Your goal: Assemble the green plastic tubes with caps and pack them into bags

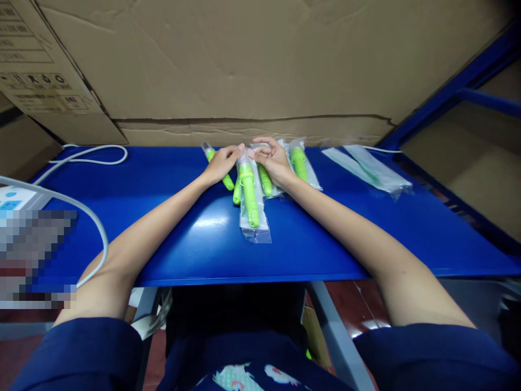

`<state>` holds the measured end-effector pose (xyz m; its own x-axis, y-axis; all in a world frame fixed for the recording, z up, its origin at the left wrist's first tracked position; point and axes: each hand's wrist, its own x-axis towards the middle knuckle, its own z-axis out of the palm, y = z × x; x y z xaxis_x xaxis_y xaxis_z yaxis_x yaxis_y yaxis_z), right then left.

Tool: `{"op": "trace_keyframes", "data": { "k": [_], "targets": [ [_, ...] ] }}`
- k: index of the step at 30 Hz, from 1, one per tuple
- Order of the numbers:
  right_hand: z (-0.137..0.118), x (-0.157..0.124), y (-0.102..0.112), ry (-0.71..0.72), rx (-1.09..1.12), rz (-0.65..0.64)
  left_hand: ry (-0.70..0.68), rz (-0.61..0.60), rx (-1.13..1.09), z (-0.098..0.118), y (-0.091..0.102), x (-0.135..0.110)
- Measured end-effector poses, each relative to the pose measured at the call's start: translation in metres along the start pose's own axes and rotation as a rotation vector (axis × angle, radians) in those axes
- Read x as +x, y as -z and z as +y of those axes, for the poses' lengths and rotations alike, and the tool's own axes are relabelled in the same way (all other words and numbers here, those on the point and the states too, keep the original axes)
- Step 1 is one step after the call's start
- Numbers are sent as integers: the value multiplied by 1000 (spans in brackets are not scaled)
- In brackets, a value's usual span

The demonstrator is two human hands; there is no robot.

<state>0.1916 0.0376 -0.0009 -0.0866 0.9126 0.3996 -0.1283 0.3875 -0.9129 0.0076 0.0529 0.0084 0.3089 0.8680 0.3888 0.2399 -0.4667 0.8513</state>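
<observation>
Several green pen-like items in clear plastic sleeves lie in a cluster at the far middle of the blue table [171,239]. My left hand [222,164] and my right hand [273,159] both pinch the top end of one bagged green item [249,195], which lies lengthwise toward me. An unbagged green item [226,181] pokes out under my left hand. Another bagged green item [300,163] lies just right of my right hand, and one more [265,180] sits beneath it.
Flat clear sleeves [368,168] lie at the far right of the table. A white cable [91,157] loops at the far left, near a white device [16,198]. A cardboard wall [252,65] stands behind the table. A blue frame [459,87] runs along the right.
</observation>
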Motion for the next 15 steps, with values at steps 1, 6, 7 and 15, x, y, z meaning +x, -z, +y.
{"op": "trace_keyframes", "data": {
  "k": [1, 6, 7, 15],
  "targets": [
    [0, 0, 0, -4, 0, 4, -4, -9, -3, 0, 0, 0],
    [-5, -1, -3, -43, -45, 35, -45, -6, -75, 1, -2, 0],
    [-7, -1, -4, -44, -61, 36, -47, -1, -86, 1, -3, 0],
    [-15, -3, -5, -16, -186, -80, -45, 33, -61, 12, -4, -3]
  ]
}}
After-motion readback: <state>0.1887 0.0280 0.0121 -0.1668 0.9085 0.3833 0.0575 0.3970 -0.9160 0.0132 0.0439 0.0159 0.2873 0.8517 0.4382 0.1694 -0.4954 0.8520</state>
